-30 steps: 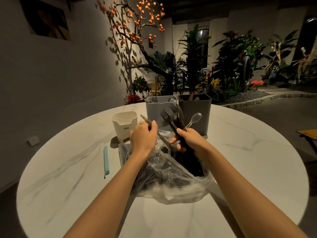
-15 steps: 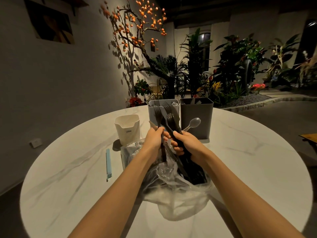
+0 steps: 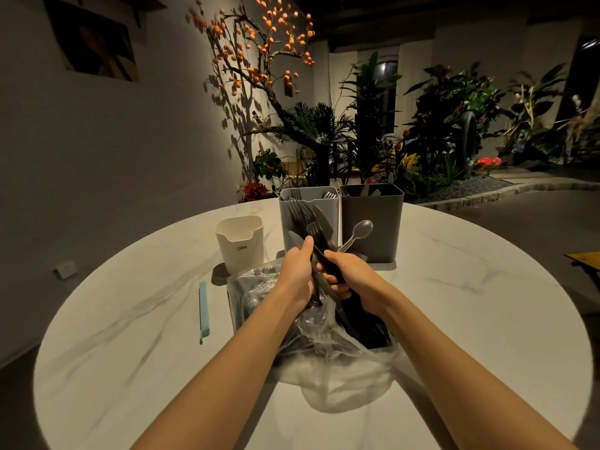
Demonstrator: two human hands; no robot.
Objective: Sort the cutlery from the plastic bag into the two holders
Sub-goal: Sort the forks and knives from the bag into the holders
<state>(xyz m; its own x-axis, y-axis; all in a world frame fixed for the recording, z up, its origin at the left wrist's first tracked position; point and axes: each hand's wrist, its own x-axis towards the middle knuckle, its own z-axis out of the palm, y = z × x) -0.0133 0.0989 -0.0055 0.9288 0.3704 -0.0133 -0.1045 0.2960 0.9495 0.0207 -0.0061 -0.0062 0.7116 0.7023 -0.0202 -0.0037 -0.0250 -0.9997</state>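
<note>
A bundle of black plastic cutlery [image 3: 316,237], forks and knives together with one clear plastic spoon [image 3: 359,231], is held upright over the crumpled transparent plastic bag [image 3: 337,358], which lies on the round white marble-patterned table [image 3: 470,319] toward its near edge. The right hand [image 3: 352,280] is closed around the handles of the bundle, and the left hand [image 3: 297,276] is curled around one or two dark pieces at its left side, as if they are being separated; exactly which piece is pinched cannot be told. More dark cutlery is seen inside the bag. At the far edge of the table the light grey rectangular holder [image 3: 308,219] and the dark grey rectangular holder [image 3: 373,222] are standing side by side, touching, with some pieces already inside each. A small white cup-shaped container [image 3: 240,243] is placed left of them, and a pale blue flat stick [image 3: 204,311] lies further left. The cutlery is judged to be very light, stiff and rather smooth, so it may slip or fan out; it is best gripped at the handles, one kind at a time.
</note>
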